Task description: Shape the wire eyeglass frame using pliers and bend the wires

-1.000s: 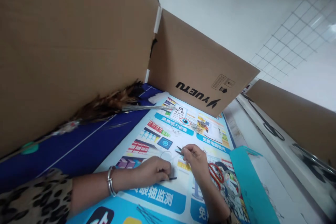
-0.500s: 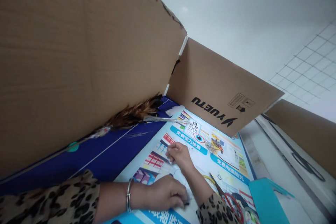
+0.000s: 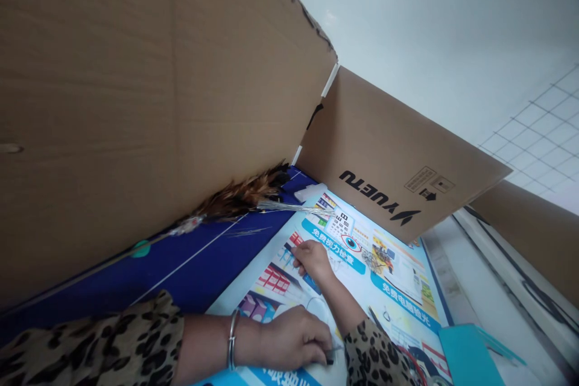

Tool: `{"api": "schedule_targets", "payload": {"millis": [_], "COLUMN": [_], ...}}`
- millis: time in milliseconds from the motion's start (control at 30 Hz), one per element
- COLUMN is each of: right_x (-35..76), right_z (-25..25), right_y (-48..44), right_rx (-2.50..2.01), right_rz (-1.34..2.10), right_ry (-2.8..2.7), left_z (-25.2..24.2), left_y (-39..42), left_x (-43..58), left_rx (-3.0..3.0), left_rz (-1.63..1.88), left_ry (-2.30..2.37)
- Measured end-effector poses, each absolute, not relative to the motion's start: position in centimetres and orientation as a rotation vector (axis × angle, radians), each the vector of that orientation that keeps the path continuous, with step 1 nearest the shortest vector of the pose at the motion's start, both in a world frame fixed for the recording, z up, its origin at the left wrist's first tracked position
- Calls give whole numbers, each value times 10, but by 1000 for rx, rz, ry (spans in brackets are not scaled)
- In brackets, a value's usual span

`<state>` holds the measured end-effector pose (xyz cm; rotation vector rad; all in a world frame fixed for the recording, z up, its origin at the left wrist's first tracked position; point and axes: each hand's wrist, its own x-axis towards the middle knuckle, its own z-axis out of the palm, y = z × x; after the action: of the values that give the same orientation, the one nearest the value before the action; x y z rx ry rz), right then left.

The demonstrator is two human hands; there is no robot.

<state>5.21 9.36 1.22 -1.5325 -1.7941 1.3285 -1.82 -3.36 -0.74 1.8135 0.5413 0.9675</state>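
Note:
My left hand (image 3: 296,338), with a silver bangle on its wrist, lies low over the printed poster sheet (image 3: 357,289). Its fingers are closed, and a small dark piece with a shiny end (image 3: 332,354) pokes out at the fingertips; its kind is unclear. Just beyond it, my right hand (image 3: 313,259) is held above the sheet with the fingers curled into a pinch. Whatever sits in that pinch is too small to make out. A bundle of thin silvery wires (image 3: 294,208) lies ahead of it, and a small tangle of wire-like pieces (image 3: 373,261) is to its right.
Tall cardboard panels (image 3: 380,151) wall off the left and far sides. Brown feathers (image 3: 244,193) lie along the left panel on blue cloth (image 3: 194,277). A turquoise box (image 3: 470,353) stands at right, near red scissor handles (image 3: 416,365) partly behind my right sleeve.
The whole view has shifted, so everything appears slightly farther right. Both hands keep nearly the same places and closed poses. The scissors are now more hidden by my right sleeve.

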Motion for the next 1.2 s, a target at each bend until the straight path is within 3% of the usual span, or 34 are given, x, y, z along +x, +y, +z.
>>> {"api": "schedule_targets", "payload": {"millis": [367, 667, 1200], "right_x": [116, 157, 156], "right_z": [59, 56, 30], "right_y": [38, -44, -58], "right_rx": [-1437, -1239, -1166], "right_rz": [1154, 924, 798], "right_ry": [-1895, -1935, -1681], "left_z": [-3, 1, -24], "left_y": [-30, -28, -29], "left_x": [-20, -19, -20], "left_rx": [1562, 1418, 1505], "left_rz": [961, 903, 614], "left_ry": [736, 802, 757]}}
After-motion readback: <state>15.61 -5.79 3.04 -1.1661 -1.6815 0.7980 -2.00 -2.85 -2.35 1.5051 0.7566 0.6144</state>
